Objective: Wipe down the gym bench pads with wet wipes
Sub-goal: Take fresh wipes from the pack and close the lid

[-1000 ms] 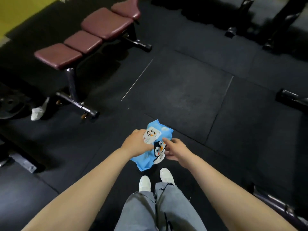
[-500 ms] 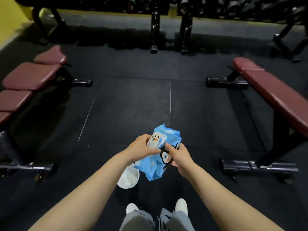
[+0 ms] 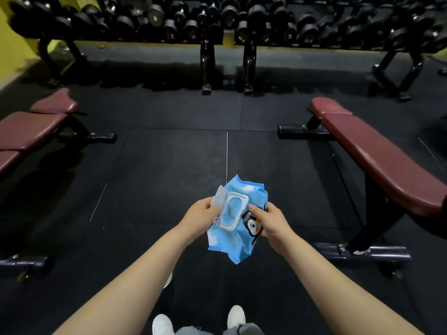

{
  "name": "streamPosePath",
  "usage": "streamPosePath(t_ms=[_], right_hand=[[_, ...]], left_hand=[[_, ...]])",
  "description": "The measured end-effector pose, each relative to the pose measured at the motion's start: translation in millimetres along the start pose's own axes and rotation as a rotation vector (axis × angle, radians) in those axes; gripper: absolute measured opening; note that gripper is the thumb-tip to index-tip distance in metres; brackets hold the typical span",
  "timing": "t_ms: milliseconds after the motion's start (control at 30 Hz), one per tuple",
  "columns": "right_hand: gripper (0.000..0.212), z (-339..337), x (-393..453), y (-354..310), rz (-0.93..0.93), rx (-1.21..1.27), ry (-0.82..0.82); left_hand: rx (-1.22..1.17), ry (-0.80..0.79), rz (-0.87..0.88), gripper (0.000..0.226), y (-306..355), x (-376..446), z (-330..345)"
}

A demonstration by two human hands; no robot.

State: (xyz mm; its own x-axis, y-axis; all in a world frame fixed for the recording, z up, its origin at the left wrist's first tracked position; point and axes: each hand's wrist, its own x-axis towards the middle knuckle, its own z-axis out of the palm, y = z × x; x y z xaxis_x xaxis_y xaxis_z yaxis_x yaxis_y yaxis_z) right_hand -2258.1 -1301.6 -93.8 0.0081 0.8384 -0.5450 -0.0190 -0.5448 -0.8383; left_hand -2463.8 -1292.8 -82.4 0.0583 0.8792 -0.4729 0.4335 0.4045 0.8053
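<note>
- I hold a blue wet wipes pack (image 3: 238, 228) in front of me, above the black rubber floor (image 3: 164, 170) between two benches.
- My left hand (image 3: 199, 218) pinches the pack's white flip lid (image 3: 217, 198), which stands lifted off its white frame; the blue seal inside shows.
- My right hand (image 3: 272, 221) grasps the pack's right side, fingers curled round it and thumb pressed on the front.
- The pack carries a cartoon penguin and small clouds; any lettering on it is too small to read.
- The right bench (image 3: 377, 155) has maroon pads; its near end runs out of view.
- The left bench (image 3: 31, 126) is cut off at the edge.
- The dumbbell rack (image 3: 217, 22) fills the far wall; a few weights bear white numbers, mostly blurred.
- My white shoes (image 3: 235, 316) peek in below.
</note>
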Motion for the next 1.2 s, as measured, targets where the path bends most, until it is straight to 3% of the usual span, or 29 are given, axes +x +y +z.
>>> streamPosePath(t_ms=[167,267,500,700,767,867,933,1000,1100,1200], right_hand=[[0.022,-32,6,-5,-0.004,0.125,-0.049],[0.026,-38,10,-5,0.002,0.188,-0.104],[0.033,-31,20,-2,0.066,0.23,-0.182],[0.034,-22,18,-9,0.074,0.181,-0.294],[0.027,-20,20,-11,0.061,0.125,-0.285],[0.035,-16,24,-9,0.03,-0.089,-0.114],[0.034,-14,24,-7,-0.111,-0.245,0.09],[0.023,-14,18,-8,-0.396,-0.377,0.222],[0.017,-6,6,-13,-0.655,-0.518,0.087],[0.019,4,1,-17,-0.623,-0.719,-0.108]], left_hand=[[-0.29,0.019,-0.064,0.016,-2,-12,27],[-0.398,-0.062,-0.139,0.037,-3,-20,37],[-0.476,-0.143,-0.181,0.046,3,-26,29],[-0.572,-0.142,-0.163,0.031,2,-29,29],[-0.605,-0.116,-0.143,0.031,-2,-29,30],[-0.606,-0.065,-0.109,0.03,-6,-29,30],[-0.573,-0.017,-0.095,0.028,-11,-28,29],[-0.55,0.036,-0.091,0.035,-17,-25,28],[-0.515,0.099,-0.088,0.057,-26,-21,28],[-0.448,0.19,-0.066,0.052,-28,-17,28]])
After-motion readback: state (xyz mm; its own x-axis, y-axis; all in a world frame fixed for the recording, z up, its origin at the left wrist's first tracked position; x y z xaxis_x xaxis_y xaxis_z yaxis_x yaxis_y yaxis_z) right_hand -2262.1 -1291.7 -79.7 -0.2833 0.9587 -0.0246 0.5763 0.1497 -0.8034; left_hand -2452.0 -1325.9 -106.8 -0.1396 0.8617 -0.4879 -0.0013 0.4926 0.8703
